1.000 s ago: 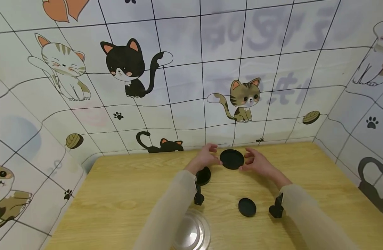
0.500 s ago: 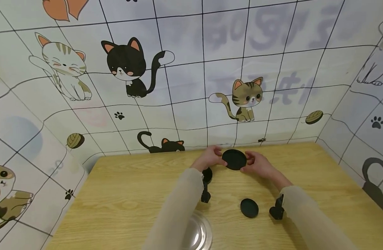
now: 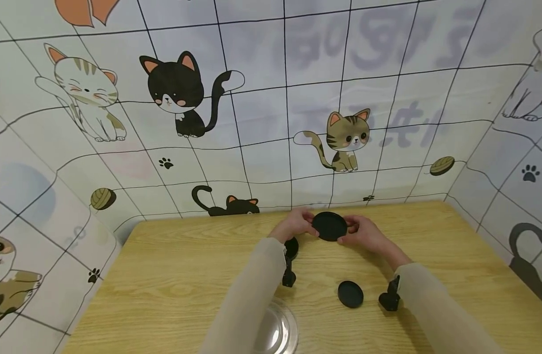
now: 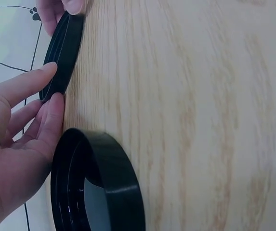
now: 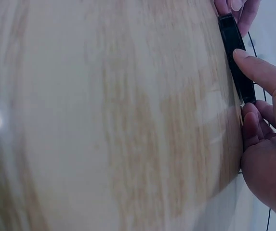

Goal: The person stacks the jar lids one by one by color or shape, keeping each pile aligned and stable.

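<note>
Near the table's back edge, both hands hold a wide, shallow black round lid from opposite sides. My left hand pinches its left rim, the thumb over the upper edge and the fingers at the outer side, as the left wrist view shows. On the other side my right hand grips the rim with thumb and fingers. The lid's hollow face is up. Beside the left wrist lies a deeper black round lid with ridges inside, partly hidden by the left wrist in the head view.
A smaller black round lid lies on the wooden table between the forearms. Closer to me, a shiny, clear round disc with ringed edges is partly covered by the left sleeve. A cat-printed cloth wall rises behind the table.
Both hands have come inward from either side of the large black lid and taken hold of its rim. The lid stays about where it was.
</note>
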{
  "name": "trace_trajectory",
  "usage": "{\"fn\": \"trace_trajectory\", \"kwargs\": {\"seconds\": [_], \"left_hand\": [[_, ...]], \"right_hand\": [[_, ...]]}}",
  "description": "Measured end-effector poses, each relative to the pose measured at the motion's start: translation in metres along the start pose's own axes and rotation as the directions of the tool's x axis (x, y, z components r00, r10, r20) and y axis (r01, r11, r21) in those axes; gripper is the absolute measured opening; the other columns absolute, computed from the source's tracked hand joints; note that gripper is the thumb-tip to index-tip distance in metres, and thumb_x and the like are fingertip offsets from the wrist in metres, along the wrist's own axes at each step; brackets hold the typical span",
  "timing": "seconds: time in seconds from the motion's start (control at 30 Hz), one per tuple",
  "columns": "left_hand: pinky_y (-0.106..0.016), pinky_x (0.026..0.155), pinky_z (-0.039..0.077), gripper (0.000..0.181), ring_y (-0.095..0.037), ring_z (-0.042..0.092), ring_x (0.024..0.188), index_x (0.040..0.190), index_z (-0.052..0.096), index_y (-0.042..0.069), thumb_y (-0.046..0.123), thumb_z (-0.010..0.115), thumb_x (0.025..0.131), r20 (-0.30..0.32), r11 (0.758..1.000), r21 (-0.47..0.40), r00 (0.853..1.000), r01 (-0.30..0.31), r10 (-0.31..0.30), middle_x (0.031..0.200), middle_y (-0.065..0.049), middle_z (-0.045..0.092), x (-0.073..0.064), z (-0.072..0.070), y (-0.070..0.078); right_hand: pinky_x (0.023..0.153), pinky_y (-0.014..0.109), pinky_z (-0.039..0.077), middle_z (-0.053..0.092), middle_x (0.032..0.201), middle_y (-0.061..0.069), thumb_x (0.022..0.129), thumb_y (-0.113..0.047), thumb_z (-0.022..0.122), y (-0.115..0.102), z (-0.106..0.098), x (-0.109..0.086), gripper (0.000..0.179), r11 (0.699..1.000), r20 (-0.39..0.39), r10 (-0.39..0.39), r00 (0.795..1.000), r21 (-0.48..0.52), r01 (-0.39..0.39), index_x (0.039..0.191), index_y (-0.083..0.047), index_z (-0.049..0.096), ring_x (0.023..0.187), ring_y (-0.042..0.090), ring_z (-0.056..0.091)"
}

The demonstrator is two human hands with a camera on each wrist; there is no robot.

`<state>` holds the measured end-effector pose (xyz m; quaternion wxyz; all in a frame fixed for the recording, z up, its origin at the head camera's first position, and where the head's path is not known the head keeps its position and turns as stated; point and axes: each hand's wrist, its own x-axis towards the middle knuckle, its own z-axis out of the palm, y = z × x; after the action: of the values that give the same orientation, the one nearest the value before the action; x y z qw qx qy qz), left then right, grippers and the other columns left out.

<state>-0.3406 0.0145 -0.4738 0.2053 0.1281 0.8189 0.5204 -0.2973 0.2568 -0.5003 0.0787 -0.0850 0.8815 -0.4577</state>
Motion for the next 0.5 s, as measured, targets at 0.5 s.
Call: {"fn": "trace_trajectory", "kwargs": {"seconds": [0.5], "left_hand": [[-0.036, 0.093, 0.051, 0.064, -0.023, 0.057, 0.111, 0.139, 0.059, 0.003, 0.002, 0.085, 0.081, 0.017, 0.996, -0.072, 0.999, -0.045, 0.046, 0.124, -0.009, 0.060, -0.010, -0.005, 0.014]], "right_hand": [[0.092, 0.044, 0.050, 0.055, 0.135, 0.025, 0.086, -0.026, 0.086, -0.009, -0.009, -0.013, 0.078, 0.999, -0.053, -0.011, 0.999, 0.046, 0.014, 0.145, 0.006, 0.047, 0.119, 0.039, 0.054]]}}
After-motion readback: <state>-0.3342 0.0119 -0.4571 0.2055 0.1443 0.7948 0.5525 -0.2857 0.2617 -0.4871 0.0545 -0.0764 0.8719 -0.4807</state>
